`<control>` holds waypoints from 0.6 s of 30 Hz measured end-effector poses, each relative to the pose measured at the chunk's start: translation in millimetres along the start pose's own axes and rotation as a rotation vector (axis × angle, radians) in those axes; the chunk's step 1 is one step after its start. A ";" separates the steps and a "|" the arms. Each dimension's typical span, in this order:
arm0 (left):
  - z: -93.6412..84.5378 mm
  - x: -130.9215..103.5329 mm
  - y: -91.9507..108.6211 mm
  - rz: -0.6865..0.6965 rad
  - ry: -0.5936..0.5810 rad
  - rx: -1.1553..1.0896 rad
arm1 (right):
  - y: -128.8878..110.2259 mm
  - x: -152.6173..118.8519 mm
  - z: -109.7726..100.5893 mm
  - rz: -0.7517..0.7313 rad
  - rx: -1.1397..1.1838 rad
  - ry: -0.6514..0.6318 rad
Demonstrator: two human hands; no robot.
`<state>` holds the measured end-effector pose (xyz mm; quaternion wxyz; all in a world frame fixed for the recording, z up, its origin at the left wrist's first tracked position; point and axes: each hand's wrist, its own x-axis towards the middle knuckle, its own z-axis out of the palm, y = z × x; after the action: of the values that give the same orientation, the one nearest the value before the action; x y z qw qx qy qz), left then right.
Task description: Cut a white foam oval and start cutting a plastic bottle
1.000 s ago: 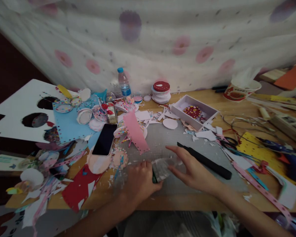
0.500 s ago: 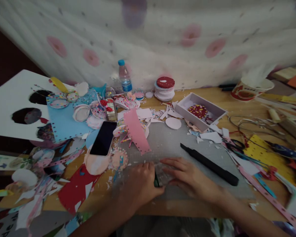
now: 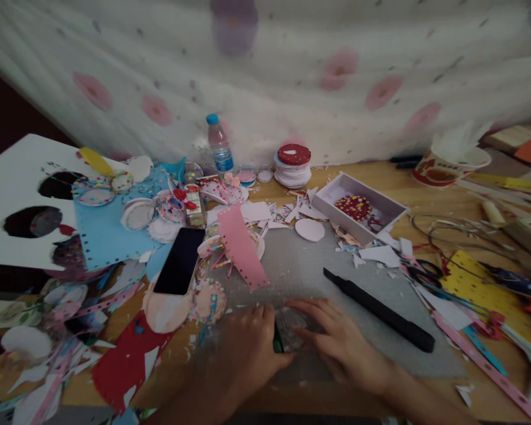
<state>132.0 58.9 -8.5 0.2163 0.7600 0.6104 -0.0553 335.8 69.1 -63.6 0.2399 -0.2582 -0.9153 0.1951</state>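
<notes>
My left hand is closed over a small clear plastic thing with a dark green edge, at the front of the grey cutting mat. Most of that thing is hidden under the fingers, so its kind cannot be made out. My right hand is at its right side, fingers stretched out and slightly apart, the tips at or over the clear part. A black craft knife lies on the mat beyond my right hand. Ahead of my left hand lies a pink paper strip with dotted edges.
Left of the mat are a phone, red paper and decorated paper discs. Behind stand a water bottle, a stack of round pieces and an open white box. Scissors and yellow dotted paper lie right, among scraps.
The view has tilted up slightly, so the table sits lower in the picture. Both hands keep nearly the same pose around the small clear thing.
</notes>
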 end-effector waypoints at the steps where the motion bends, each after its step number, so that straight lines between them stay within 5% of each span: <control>1: 0.6 -0.4 0.2 0.007 0.001 -0.003 | -0.8 -0.6 0.7 0.003 -0.001 0.012; 18: -2.3 6.4 -2.4 0.069 0.035 -0.006 | 1.0 4.4 -12.4 0.058 0.039 -0.010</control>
<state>130.8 66.0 -9.3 0.2097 0.7808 0.5876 -0.0326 339.5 75.3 -52.5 0.2345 -0.2789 -0.9047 0.2209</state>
